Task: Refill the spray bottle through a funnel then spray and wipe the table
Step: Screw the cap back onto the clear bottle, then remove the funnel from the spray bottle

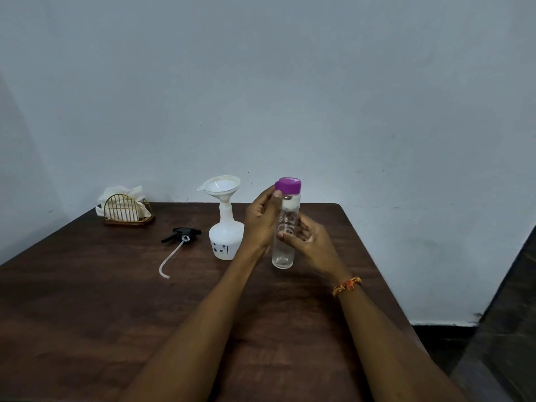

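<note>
A clear water bottle with a purple cap is held upright just above the dark wooden table. My right hand grips its body at mid-height. My left hand has thumb and fingers on the purple cap. Left of it stands the white spray bottle with a white funnel seated in its neck. The black spray head with its long pale tube lies on the table further left.
A gold wire holder with white cloths or napkins stands at the table's back left corner. A pale wall rises behind the table. The table's right edge drops to a dark floor.
</note>
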Motion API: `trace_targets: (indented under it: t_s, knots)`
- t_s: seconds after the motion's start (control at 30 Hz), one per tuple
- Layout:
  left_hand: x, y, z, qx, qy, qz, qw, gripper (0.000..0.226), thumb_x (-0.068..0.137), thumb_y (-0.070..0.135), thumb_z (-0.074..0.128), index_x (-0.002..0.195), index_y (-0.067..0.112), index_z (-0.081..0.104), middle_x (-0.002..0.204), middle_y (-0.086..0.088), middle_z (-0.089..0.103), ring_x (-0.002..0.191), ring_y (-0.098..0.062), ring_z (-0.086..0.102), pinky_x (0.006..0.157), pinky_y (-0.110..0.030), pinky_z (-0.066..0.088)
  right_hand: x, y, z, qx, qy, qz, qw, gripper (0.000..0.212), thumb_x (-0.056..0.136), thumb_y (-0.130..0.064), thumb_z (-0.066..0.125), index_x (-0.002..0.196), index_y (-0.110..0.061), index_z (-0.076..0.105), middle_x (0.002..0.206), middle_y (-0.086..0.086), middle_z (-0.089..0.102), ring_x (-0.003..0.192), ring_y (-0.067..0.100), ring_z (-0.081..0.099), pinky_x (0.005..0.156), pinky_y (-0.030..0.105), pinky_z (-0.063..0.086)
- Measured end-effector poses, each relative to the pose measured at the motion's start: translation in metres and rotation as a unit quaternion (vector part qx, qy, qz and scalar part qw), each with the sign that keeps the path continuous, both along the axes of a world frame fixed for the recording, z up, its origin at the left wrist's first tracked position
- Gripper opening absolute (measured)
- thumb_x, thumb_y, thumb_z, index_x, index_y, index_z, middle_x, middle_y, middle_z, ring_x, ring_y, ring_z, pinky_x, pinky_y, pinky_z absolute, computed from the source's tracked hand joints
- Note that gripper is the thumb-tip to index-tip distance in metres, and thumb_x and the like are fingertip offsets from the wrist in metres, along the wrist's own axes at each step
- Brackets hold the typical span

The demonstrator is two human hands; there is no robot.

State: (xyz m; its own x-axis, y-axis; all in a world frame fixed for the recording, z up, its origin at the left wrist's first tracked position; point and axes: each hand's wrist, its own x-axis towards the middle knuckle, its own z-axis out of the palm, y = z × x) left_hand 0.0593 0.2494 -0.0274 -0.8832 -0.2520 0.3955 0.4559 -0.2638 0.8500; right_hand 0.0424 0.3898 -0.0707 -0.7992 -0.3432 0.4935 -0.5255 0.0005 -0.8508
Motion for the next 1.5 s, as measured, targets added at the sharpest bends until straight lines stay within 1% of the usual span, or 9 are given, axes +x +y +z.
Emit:
trace_targets:
  t_s: [0.1,0.27,0.47,0.57,0.73,0.87,0.93,1.3,1.5]
  knots:
    - [0.001,0.003,-0.015,-0.131,-0.05,0.091,0.986,0.035,0.103,0.017,0.066,0.137,0.009,0.067,0.13,-0.003,0.073,0.116,-0.01,0.07,0.098,-0.022,0.057,-0.006,0.0,-0.003,-0.02,0.016,-0.061,0.998,0.053,0.092,-0.021,0.084,0.14,-0.019,0.064,0.12,0.002,0.079,0.111,0.018,0.076,0.097,0.041,0.062]
    - [-0.003,0.005,-0.033,-0.258,-0.107,0.172,0.945,0.037,0.097,0.008,0.065,0.133,0.01,0.07,0.128,-0.001,0.075,0.113,-0.008,0.07,0.108,-0.035,0.054,-0.023,0.001,-0.008,0.011,0.046,-0.203,0.978,0.042,0.083,-0.017,0.091,0.119,-0.018,0.07,0.101,-0.006,0.08,0.091,0.001,0.077,0.078,0.018,0.061]
    - [0.0,0.009,-0.037,-0.34,-0.118,0.151,0.921,0.042,0.099,0.007,0.06,0.141,0.007,0.065,0.139,-0.005,0.069,0.129,-0.015,0.065,0.107,-0.016,0.043,-0.066,-0.004,0.0,0.075,0.02,-0.252,0.965,0.058,0.08,-0.009,0.092,0.131,-0.004,0.064,0.114,0.01,0.076,0.097,0.015,0.072,0.087,0.025,0.06]
    - [-0.004,0.006,-0.039,-0.359,-0.111,0.148,0.915,0.042,0.102,0.01,0.058,0.143,0.009,0.063,0.142,-0.004,0.067,0.134,-0.018,0.061,0.116,-0.027,0.043,-0.09,-0.007,0.003,0.09,0.01,-0.264,0.96,0.063,0.082,-0.012,0.092,0.137,0.0,0.062,0.123,0.015,0.074,0.102,0.014,0.067,0.083,0.012,0.05]
    - [-0.021,-0.002,-0.043,-0.382,-0.117,0.129,0.908,0.045,0.107,0.011,0.051,0.152,0.011,0.053,0.153,-0.005,0.057,0.144,-0.021,0.05,0.113,-0.021,0.033,-0.118,-0.019,-0.001,0.086,-0.009,-0.264,0.961,0.054,0.082,-0.015,0.092,0.128,-0.002,0.068,0.117,0.012,0.077,0.1,0.017,0.07,0.095,0.031,0.059]
    - [-0.036,-0.006,-0.048,-0.371,-0.147,0.099,0.912,0.053,0.107,0.01,0.047,0.159,0.011,0.042,0.162,-0.007,0.046,0.151,-0.023,0.042,0.123,-0.03,0.031,-0.131,-0.027,-0.007,0.078,-0.015,-0.261,0.962,0.047,0.082,-0.014,0.092,0.123,-0.001,0.07,0.113,0.011,0.077,0.102,0.018,0.071,0.098,0.034,0.06]
    - [-0.039,-0.006,-0.048,-0.372,-0.14,0.097,0.913,0.051,0.108,0.01,0.046,0.159,0.012,0.043,0.161,-0.006,0.047,0.151,-0.022,0.041,0.118,-0.023,0.029,-0.137,-0.03,-0.011,0.078,-0.02,-0.262,0.962,0.045,0.082,-0.014,0.092,0.119,-0.001,0.071,0.108,0.009,0.076,0.101,0.019,0.072,0.098,0.038,0.061]
    - [-0.045,-0.009,-0.055,-0.356,-0.154,0.106,0.916,0.052,0.11,0.02,0.047,0.16,0.012,0.04,0.163,-0.006,0.045,0.153,-0.023,0.037,0.122,-0.03,0.028,-0.146,-0.034,-0.027,0.129,-0.077,-0.256,0.955,0.064,0.082,-0.012,0.092,0.137,0.003,0.063,0.127,0.017,0.072,0.116,0.025,0.069,0.094,0.025,0.051]
    - [-0.043,-0.01,-0.056,-0.392,-0.154,0.096,0.902,0.054,0.107,0.015,0.053,0.158,0.005,0.041,0.16,-0.011,0.048,0.15,-0.025,0.044,0.116,-0.019,0.028,-0.127,-0.029,-0.028,0.212,-0.109,-0.281,0.93,0.07,0.081,-0.019,0.092,0.134,0.006,0.053,0.131,0.023,0.066,0.109,0.03,0.064,0.083,0.03,0.046]
